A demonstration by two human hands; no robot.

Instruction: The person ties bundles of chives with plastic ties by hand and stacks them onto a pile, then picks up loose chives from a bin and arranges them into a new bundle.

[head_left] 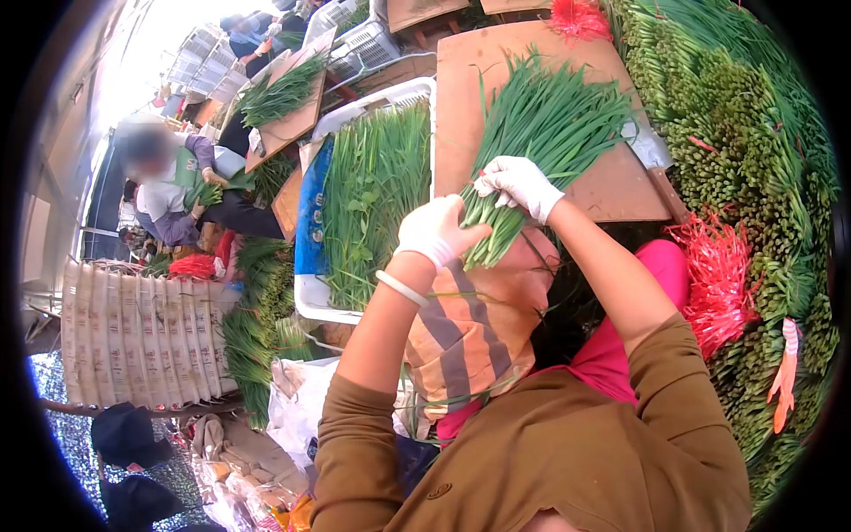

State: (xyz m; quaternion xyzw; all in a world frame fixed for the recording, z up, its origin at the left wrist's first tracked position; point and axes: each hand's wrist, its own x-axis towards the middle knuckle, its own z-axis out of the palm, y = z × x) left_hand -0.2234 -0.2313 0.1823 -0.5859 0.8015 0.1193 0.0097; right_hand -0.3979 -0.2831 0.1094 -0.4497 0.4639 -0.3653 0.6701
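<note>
A bunch of garlic chives [554, 120] lies with its leaves on a tan board [461, 62] and its cut stems toward me. My left hand [434, 232], in a thin white glove, is closed at the left side of the stems, thumb across them. My right hand [523, 186], gloved too, is curled over the stems from above with its fingertips pinched together. A bit of red tie [480, 174] shows at those fingertips. How far the tie goes round the bunch is hidden by my fingers.
Left of the board stands a white crate [306, 297] of loose chives. Piled bundles [718, 133] line the right side, with red tie strips [714, 284] beside my knee. A knife [667, 191] lies at the board's right edge. Another person [173, 182] handles greens at far left.
</note>
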